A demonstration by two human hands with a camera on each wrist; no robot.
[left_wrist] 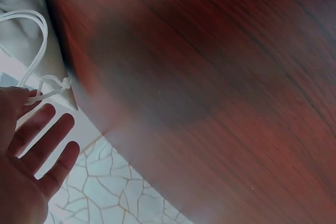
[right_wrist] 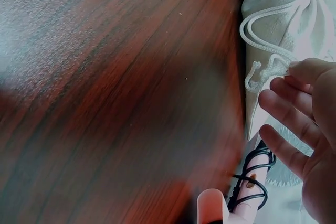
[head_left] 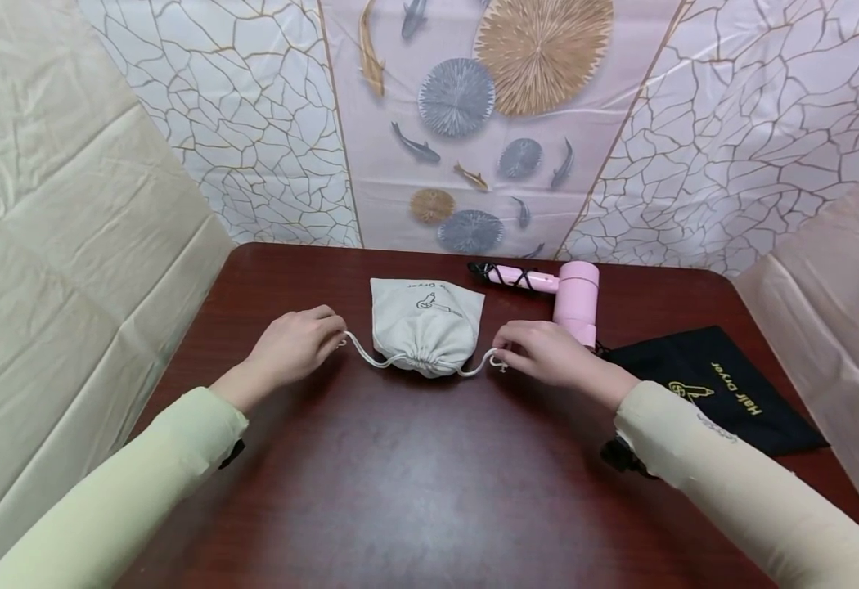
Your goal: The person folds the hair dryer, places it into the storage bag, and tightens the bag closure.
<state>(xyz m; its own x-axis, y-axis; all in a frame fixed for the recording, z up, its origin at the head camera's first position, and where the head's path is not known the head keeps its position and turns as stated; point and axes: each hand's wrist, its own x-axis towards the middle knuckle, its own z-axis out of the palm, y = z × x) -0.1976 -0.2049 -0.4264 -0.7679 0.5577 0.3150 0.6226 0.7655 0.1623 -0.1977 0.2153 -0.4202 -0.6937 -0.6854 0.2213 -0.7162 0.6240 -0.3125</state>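
A pale drawstring pouch printed with a hair dryer picture lies mid-table, its gathered mouth drawn together and facing the person. My left hand pinches the white drawstring on the left side between thumb and index finger; its other fingers are spread. On the other side, my right hand pinches the right drawstring near its knotted end, other fingers loosely extended. Both cords run slack and curved from the pouch to the hands. What the pouch holds is hidden, though it bulges.
Behind the right hand lies a pink hair dryer with black cord wound round its handle. A flat black pouch lettered "Hair Dryer" rests at the right, partly behind the right forearm. Patterned cloth hangs beyond the table's back edge.
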